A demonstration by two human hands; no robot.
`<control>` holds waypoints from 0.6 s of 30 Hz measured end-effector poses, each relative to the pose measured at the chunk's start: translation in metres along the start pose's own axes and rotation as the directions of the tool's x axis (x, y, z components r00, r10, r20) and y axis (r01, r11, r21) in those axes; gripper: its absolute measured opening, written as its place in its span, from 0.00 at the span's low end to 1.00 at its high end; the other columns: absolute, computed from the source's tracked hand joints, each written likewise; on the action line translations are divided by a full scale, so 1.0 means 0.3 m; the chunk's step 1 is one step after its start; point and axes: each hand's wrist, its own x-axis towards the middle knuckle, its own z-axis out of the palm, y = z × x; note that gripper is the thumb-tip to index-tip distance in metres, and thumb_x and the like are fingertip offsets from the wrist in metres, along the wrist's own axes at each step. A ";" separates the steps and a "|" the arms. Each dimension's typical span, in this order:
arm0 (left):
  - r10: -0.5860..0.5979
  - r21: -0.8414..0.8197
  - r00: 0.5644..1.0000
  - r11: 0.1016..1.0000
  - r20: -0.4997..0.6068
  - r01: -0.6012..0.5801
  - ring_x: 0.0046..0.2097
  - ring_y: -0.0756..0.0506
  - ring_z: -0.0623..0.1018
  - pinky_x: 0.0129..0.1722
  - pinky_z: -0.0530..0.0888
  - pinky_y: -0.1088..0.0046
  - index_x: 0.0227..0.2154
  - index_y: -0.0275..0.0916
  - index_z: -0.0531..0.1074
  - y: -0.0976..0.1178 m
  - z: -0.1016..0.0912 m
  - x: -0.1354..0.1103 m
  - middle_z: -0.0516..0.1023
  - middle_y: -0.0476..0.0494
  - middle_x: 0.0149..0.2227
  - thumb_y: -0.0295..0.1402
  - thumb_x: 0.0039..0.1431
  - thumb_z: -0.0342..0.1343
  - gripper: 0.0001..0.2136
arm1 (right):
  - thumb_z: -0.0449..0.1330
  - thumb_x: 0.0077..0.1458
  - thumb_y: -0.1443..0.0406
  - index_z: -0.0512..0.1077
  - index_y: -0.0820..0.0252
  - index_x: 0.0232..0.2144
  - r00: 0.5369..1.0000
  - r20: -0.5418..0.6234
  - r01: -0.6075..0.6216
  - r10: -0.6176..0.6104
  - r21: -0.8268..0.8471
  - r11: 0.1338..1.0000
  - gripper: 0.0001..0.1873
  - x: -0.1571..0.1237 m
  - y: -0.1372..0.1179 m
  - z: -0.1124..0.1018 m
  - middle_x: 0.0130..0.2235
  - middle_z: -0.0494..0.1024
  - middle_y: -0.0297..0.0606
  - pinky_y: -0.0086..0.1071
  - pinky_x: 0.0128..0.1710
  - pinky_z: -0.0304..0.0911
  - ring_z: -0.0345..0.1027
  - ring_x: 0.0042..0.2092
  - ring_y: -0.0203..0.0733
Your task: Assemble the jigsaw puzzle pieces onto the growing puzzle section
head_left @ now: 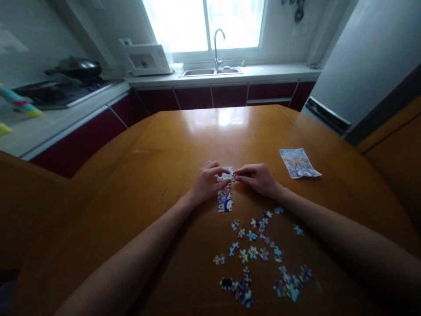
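A narrow strip of joined jigsaw pieces [225, 199] lies on the wooden table [184, 145] in front of me. My left hand [206, 182] curls at the strip's top end, fingertips pinching the uppermost pieces. My right hand [258, 177] meets it from the right, thumb and fingers pinched on a small puzzle piece [230, 175] at the same spot. Several loose puzzle pieces [259, 250] are scattered on the table nearer to me, between my forearms.
A printed picture sheet [299, 163] lies on the table to the right of my hands. Beyond the table run a counter with a sink and tap [215, 66], a microwave [146, 59] and a pan on a stove [80, 69]. A fridge [365, 66] stands at right.
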 end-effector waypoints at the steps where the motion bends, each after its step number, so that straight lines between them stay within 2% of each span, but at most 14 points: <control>1: 0.009 -0.010 1.000 1.000 0.003 -0.009 0.37 0.47 0.70 0.38 0.68 0.70 0.36 0.41 0.79 0.001 0.000 0.000 0.71 0.48 0.31 0.34 0.57 0.63 0.06 | 0.68 0.50 0.64 0.82 0.58 0.36 1.000 0.002 0.009 -0.009 -0.005 1.000 0.09 -0.001 0.001 0.001 0.35 0.84 0.40 0.35 0.36 0.68 0.75 0.35 0.40; 9: 0.064 -0.039 0.998 0.997 -0.018 -0.064 0.36 0.47 0.70 0.37 0.68 0.70 0.36 0.41 0.79 0.001 0.005 0.001 0.72 0.47 0.30 0.35 0.57 0.63 0.06 | 0.68 0.52 0.63 0.81 0.60 0.35 0.996 -0.009 0.088 -0.088 -0.047 0.995 0.08 -0.003 0.005 0.002 0.32 0.83 0.38 0.32 0.29 0.62 0.68 0.29 0.36; 14: 0.059 -0.032 0.998 0.998 -0.025 -0.060 0.36 0.47 0.70 0.37 0.68 0.70 0.35 0.41 0.79 0.008 0.002 0.002 0.72 0.47 0.30 0.35 0.57 0.63 0.05 | 0.68 0.52 0.62 0.80 0.59 0.35 0.994 -0.005 0.111 -0.111 -0.044 0.993 0.08 0.001 0.013 0.005 0.31 0.81 0.37 0.31 0.29 0.61 0.66 0.29 0.35; 18: 0.038 -0.015 0.999 0.999 -0.032 -0.039 0.36 0.47 0.70 0.37 0.67 0.70 0.34 0.40 0.79 0.013 -0.003 0.003 0.72 0.48 0.30 0.34 0.56 0.63 0.05 | 0.67 0.53 0.63 0.78 0.59 0.38 0.990 -0.023 0.142 -0.143 -0.017 0.990 0.10 0.000 0.005 0.006 0.34 0.77 0.37 0.30 0.29 0.62 0.67 0.31 0.35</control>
